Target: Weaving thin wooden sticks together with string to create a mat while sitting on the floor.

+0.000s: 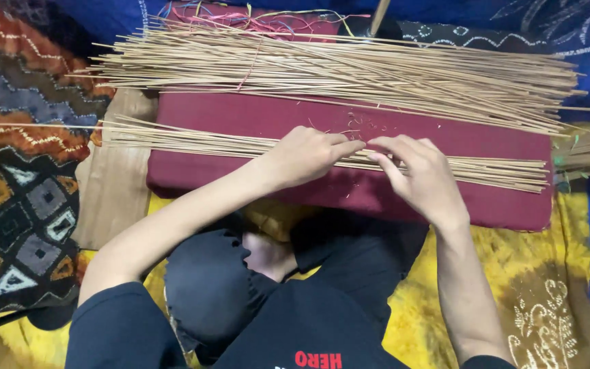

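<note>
On the maroon cushion: two spreads of thin tan sticks lie lengthwise across the maroon cushion [445, 140], and both my hands work at the nearer one.
Near bundle: the near row of sticks [192, 140] runs from the left edge of the cushion to its right end, a flat, narrow band close to the front edge.
Left hand: my left hand [305, 154] rests knuckles-up on that band just left of its middle, fingers curled and pressed together, the fingertips [355, 145] pinching down on a few sticks.
Right hand: my right hand [421, 174] lies just beside it, fingers drawn together, thumb and forefinger nipping the same sticks; the two hands almost touch at the tips.
Far pile: the far pile of sticks [349, 72] is much thicker and looser, fanned along the back of the cushion, well apart from my hands.
Threads: a tangle of coloured threads [254, 20] lies behind that pile; one pinkish strand crosses it.
Underneath: a wooden board [114, 191] shows at the cushion's left, and yellow patterned cloth [548, 273] covers the floor by my right forearm.
Left side: a patterned rug [22, 171] in orange, grey and black.
Lap: my dark clothing fills the lower middle of the view.
</note>
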